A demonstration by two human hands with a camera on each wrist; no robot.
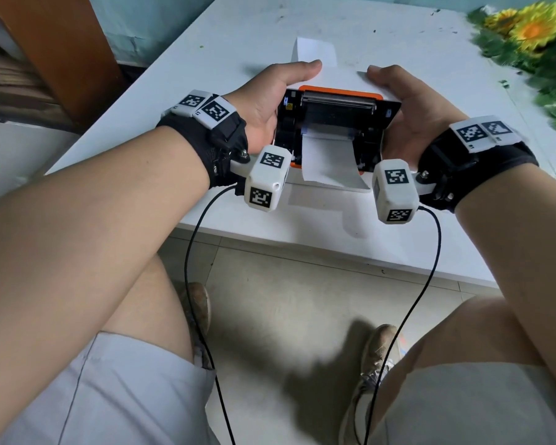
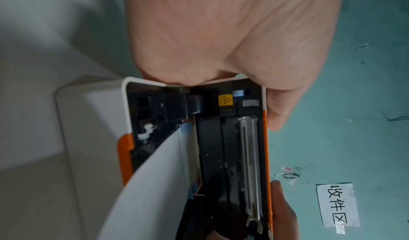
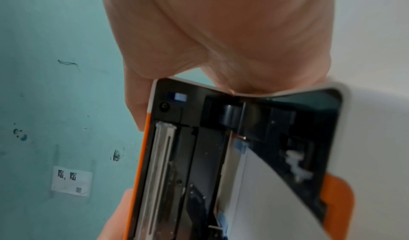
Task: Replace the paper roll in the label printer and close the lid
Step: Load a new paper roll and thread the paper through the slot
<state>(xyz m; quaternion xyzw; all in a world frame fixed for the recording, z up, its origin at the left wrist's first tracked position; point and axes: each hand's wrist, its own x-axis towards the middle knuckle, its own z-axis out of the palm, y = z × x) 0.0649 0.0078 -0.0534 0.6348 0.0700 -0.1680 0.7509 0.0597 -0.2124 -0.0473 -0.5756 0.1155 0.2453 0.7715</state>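
The label printer (image 1: pixel 334 136) sits near the front edge of the white table (image 1: pixel 206 91), its orange-rimmed lid (image 1: pixel 341 90) raised. A white paper strip (image 1: pixel 329 162) runs out of the black inside over the front edge. My left hand (image 1: pixel 267 101) grips the lid's left end and my right hand (image 1: pixel 402 101) grips its right end, thumbs reaching behind it. In the left wrist view the lid's orange edge (image 2: pixel 266 147) stands apart from the white body (image 2: pixel 99 121), with the paper strip (image 2: pixel 159 182) between. The right wrist view shows the same gap, lid edge (image 3: pixel 141 156) and paper strip (image 3: pixel 254 191). The roll itself is hidden.
A loose white sheet (image 1: pixel 315 51) lies just behind the printer. Artificial sunflowers (image 1: pixel 527 33) fill the table's back right corner. A brown wooden panel (image 1: pixel 55 53) stands at the left. Black cables (image 1: pixel 193 252) hang from my wrists past the table's front edge.
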